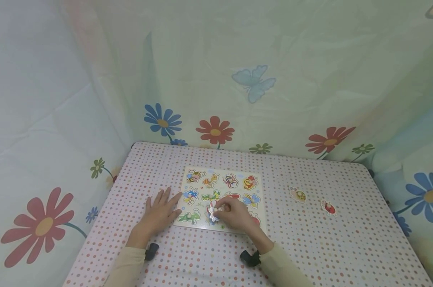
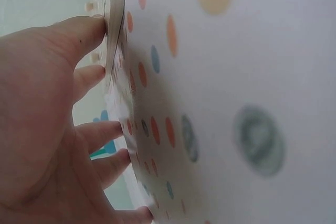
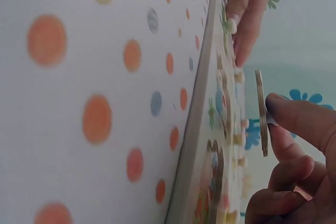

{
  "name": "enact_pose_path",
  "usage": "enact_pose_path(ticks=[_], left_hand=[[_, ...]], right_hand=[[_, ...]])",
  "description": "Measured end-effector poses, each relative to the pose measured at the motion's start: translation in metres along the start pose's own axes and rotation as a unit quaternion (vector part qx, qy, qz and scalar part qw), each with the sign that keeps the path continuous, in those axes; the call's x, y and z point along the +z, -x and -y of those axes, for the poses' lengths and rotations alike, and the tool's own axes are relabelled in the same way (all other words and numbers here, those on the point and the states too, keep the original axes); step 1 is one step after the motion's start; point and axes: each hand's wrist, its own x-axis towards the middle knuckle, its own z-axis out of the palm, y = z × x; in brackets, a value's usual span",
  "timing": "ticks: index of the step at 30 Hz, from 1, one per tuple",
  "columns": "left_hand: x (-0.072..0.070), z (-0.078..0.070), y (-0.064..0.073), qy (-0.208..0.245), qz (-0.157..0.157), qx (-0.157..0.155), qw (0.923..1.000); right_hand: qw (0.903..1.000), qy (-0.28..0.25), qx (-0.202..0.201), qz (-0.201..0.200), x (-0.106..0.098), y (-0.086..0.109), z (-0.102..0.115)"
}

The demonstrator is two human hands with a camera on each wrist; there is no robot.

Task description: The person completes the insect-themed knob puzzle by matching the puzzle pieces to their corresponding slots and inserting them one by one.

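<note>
A wooden insect puzzle board lies on the dotted tablecloth, with several knobbed pieces in its recesses. My right hand pinches a flat puzzle piece by its knob, over the lower middle of the board. In the right wrist view this piece stands edge-on, raised above the board; its picture is mostly hidden. My left hand is spread flat at the board's left side. Thumb and forefinger touch the board's edge in the left wrist view, while the other fingers rest on the cloth.
Two loose pieces lie right of the board: a yellowish snail-like one and a red ladybug. A flower-printed curtain hangs behind the table and at its sides. Dark wrist mounts show under both forearms.
</note>
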Motion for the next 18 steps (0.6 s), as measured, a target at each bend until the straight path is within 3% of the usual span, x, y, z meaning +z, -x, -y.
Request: enact_pose_path(ticks=[13, 18], left_hand=[[0.0, 0.0, 0.0, -0.001, -0.001, 0.0, 1.0], [0.0, 0.0, 0.0, 0.0, 0.001, 0.0, 1.0]], right_hand=[[0.9978, 0.064, 0.017, 0.002, 0.015, -0.001, 0.003], [0.9965, 0.083, 0.004, -0.008, 0.019, -0.002, 0.003]])
